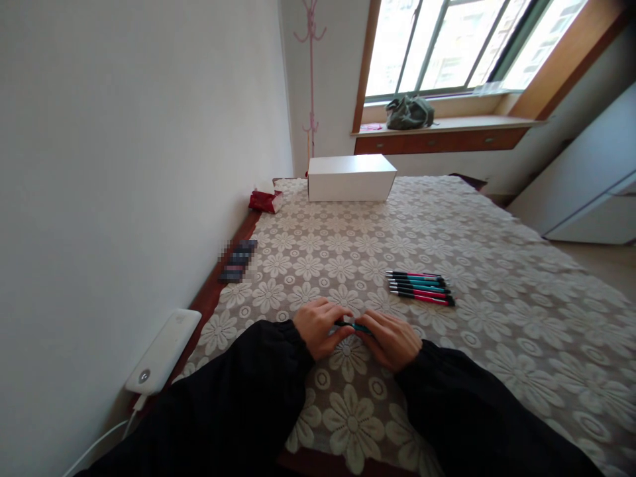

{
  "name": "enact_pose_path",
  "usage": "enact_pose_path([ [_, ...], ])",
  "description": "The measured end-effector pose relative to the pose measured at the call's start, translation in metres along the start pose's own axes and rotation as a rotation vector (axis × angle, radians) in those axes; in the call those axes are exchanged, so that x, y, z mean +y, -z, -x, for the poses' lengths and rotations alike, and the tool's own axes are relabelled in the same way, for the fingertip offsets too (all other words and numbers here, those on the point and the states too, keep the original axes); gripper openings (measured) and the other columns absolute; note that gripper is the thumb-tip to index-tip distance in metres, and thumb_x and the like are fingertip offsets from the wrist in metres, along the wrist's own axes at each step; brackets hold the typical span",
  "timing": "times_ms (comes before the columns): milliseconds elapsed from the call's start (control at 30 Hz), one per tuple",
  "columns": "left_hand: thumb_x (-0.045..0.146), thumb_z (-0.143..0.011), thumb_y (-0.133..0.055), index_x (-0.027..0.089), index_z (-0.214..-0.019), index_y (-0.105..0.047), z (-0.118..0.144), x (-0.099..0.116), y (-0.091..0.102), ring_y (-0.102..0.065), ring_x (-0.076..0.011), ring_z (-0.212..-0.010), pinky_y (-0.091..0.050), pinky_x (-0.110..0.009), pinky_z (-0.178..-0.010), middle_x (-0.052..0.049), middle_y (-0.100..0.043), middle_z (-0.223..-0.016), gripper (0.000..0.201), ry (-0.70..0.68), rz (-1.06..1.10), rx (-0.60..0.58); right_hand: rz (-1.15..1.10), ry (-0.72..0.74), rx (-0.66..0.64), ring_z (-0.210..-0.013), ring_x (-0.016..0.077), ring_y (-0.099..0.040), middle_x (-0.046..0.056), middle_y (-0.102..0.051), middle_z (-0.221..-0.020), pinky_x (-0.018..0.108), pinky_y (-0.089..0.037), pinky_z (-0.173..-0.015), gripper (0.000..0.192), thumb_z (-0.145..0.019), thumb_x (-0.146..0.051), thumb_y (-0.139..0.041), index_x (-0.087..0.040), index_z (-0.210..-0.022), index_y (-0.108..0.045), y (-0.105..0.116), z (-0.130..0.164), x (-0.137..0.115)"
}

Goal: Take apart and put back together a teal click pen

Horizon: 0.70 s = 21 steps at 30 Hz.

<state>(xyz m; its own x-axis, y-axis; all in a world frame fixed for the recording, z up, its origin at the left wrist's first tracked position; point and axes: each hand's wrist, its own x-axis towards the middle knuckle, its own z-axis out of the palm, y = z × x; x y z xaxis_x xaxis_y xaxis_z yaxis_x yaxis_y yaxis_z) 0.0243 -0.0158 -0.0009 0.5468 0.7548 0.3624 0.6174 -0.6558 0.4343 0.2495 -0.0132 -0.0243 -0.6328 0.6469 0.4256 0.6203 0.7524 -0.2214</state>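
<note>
Pen [354, 326], teal w/ black end, lies horiz. between your two hands, low on the lace-covered table [497, 238], near the front edge at centre frame. Only a short section of the barrel shows; the rest is covered by fingers.

L to R layout:

1. White power bank [163, 351] sits at the far left edge beside the wall, cable attached at its near end.
2. A blurred dark item [238, 261] lies on the bare wood strip, further back.
3. Red packet [265, 201] rests at the rear left corner of the tablecloth.
4. Your left hand [320, 328], black sleeve, palm down, fingers curled and closed on the pen's left end. Thumb position: can't tell.
5. Your right hand [395, 339], black sleeve, palm down, fingers closed on the pen's right end. Both hands nearly touch over the barrel.
6. White box [350, 177] stands at the rear centre, long side facing you.
7. Row of pens [420, 287], approx. five, teal and pink w/ black ends, lies parallel just right of and behind your right hand, apart from it.
8. Green bag [408, 111] sits on the window sill [477, 123] at the back.
9. White cabinet [591, 192] stands at the far right.
</note>
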Motion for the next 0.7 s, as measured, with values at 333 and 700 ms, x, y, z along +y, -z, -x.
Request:
enact_pose_path([
  [333, 0.038, -0.1, -0.051, 0.019, -0.091, -0.071, 0.0, -0.002, -0.002, -0.063, -0.0194, -0.084, -0.051, -0.035, -0.084, -0.005, -0.075, -0.09, 0.029, 0.01, -0.054, -0.104, 0.01, -0.017, -0.044, -0.074, 0.0163, -0.069, 0.005, -0.072, -0.088, 0.027, -0.049, -0.068, 0.031, -0.107, -0.031, -0.037, -0.021, -0.101, -0.066, -0.004, 0.003, -0.003],
  [700, 0.041, -0.098, -0.058, 0.02, -0.105, -0.069, -0.003, -0.003, -0.001, -0.064, -0.0197, -0.096, -0.049, -0.034, -0.093, -0.005, -0.075, -0.102, 0.025, 0.041, 0.025, -0.138, 0.007, -0.01, -0.035, -0.072, 0.0156, -0.072, 0.006, -0.076, -0.094, 0.023, -0.047, -0.059, 0.026, -0.104, -0.034, -0.046, -0.019, -0.109, -0.067, -0.003, 0.005, 0.007],
])
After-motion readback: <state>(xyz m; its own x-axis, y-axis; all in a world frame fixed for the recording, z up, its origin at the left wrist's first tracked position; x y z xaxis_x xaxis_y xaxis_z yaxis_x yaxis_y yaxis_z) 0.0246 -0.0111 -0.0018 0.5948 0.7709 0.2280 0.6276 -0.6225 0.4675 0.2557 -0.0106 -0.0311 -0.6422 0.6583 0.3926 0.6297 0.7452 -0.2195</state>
